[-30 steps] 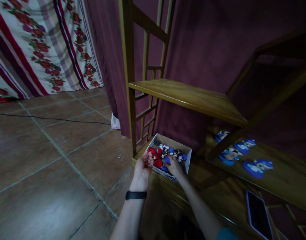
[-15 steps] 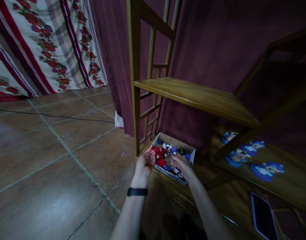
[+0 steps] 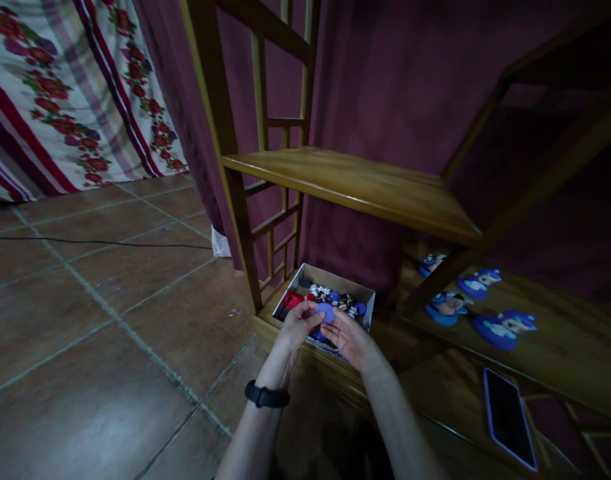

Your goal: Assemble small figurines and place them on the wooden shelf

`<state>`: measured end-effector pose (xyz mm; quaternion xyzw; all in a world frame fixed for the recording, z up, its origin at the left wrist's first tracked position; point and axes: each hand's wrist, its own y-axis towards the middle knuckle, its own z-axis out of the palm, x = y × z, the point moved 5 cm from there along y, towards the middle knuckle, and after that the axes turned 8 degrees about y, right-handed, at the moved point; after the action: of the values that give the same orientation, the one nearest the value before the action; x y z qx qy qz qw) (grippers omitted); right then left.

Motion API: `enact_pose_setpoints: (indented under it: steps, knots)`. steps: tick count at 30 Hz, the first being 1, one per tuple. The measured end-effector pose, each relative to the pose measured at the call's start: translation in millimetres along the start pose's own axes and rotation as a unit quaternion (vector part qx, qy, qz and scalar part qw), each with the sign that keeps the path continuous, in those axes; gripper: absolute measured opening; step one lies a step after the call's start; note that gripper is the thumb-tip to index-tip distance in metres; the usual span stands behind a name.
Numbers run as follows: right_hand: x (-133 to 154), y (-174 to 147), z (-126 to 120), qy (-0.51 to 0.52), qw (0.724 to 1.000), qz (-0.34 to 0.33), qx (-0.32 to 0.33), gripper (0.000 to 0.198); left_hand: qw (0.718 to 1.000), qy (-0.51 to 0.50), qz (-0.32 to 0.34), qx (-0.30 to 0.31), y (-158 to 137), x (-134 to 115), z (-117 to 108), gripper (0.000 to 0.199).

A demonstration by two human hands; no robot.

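Note:
A round blue-purple disc [image 3: 325,311] is held up between my hands, over the near side of a white cardboard box [image 3: 369,312]. My left hand [image 3: 299,327] pinches the disc from the left, thumb on top. From the right, my right hand [image 3: 349,337] has its fingertips closed on the disc's other edge. Inside the box lie several small figurines [image 3: 322,292] in white, black and blue, along with red pieces [image 3: 294,300] at the left. My hands hide the box's near part and some of its contents.
The box sits on the bottom board of a wooden shelf unit, below a higher shelf board [image 3: 345,180]. Several blue figurines on round bases [image 3: 505,328] stand to the right. A phone [image 3: 510,417] lies nearer me. A black cable [image 3: 100,241] crosses the tiled floor.
My right hand has come up out of the box with the blue-purple disc and met my left hand, which now grips it too. The view has shifted right.

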<state>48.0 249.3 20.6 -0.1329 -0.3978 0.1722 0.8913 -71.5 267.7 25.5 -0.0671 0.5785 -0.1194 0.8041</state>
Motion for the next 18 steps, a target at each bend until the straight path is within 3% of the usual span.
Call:
enact_pose_setpoints:
  steps: [2,4,6,9,12,15,18]
  knots:
    - [8,4,-8,-0.041,0.999,-0.032,-0.010,0.032,0.994,-0.053,0.020,-0.089,2,-5,-12,0.024]
    - [22,10,-24,-0.113,0.986,-0.107,-0.061,0.033,0.980,-0.121,0.014,-0.156,2,-8,-24,0.017]
    - [36,14,-41,-0.201,0.955,-0.183,-0.122,0.030,0.969,-0.178,-0.030,-0.171,2,-7,-32,0.009]
    - [45,22,-53,-0.361,0.898,-0.224,-0.119,0.022,0.947,-0.245,-0.096,-0.187,2,-5,-43,0.011]
    - [44,25,-58,-0.545,0.804,-0.204,-0.121,0.017,0.929,-0.307,-0.124,-0.169,3,-4,-51,0.012]
    - [37,24,-60,-0.678,0.709,-0.134,-0.139,0.021,0.916,-0.333,-0.129,-0.181,2,-5,-61,0.010]
    - [23,24,-58,-0.730,0.673,-0.059,-0.105,0.025,0.912,-0.340,-0.124,-0.194,1,-8,-67,0.010]
